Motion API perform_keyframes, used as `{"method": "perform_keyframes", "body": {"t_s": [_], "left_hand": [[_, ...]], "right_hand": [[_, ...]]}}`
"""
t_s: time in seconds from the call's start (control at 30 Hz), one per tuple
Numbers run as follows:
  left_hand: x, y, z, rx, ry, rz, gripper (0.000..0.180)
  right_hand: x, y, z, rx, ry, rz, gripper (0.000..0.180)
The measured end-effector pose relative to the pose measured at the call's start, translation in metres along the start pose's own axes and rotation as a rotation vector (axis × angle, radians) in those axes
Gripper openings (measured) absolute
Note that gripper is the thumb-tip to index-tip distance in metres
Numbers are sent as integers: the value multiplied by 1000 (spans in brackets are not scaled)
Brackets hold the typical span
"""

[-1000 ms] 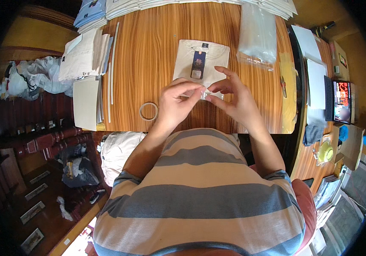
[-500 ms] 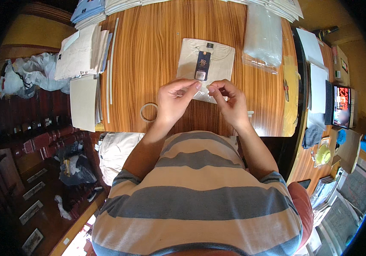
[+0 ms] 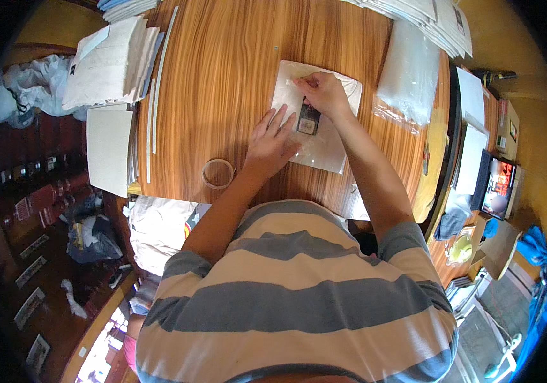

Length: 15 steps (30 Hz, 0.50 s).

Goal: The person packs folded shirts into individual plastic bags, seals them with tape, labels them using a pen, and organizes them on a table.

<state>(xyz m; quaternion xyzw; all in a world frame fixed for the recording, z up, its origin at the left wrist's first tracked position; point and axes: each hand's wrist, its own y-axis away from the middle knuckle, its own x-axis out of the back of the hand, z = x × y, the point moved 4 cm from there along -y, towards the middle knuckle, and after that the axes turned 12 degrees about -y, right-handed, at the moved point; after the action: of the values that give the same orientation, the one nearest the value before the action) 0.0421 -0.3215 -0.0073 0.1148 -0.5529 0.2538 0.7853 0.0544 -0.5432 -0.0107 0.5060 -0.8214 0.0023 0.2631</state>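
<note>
while my left hand lies flat on the bagged white garment, my right hand pinches its top edge; the bag seems unsealed, with the tape roll left of it.

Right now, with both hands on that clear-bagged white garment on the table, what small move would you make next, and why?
Probably slide the right hand along the top edge of the bagged garment, pressing it flat. That hand sits at the upper edge near the dark tag, while the left hand lies flat on the lower left side, steadying the bag. The plastic looks wrinkled toward the lower right, so smoothing seems the likely next step.
</note>
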Motion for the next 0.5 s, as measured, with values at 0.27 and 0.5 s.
{"method": "perform_keyframes", "body": {"t_s": [0.27,0.5], "left_hand": [[22,-42,-23,169,-106,93,64],[5,-61,-37,121,-355,65,62]], "right_hand": [[-11,-5,-8,28,307,-46,45],[7,0,-30,-48,722,11,56]]}}
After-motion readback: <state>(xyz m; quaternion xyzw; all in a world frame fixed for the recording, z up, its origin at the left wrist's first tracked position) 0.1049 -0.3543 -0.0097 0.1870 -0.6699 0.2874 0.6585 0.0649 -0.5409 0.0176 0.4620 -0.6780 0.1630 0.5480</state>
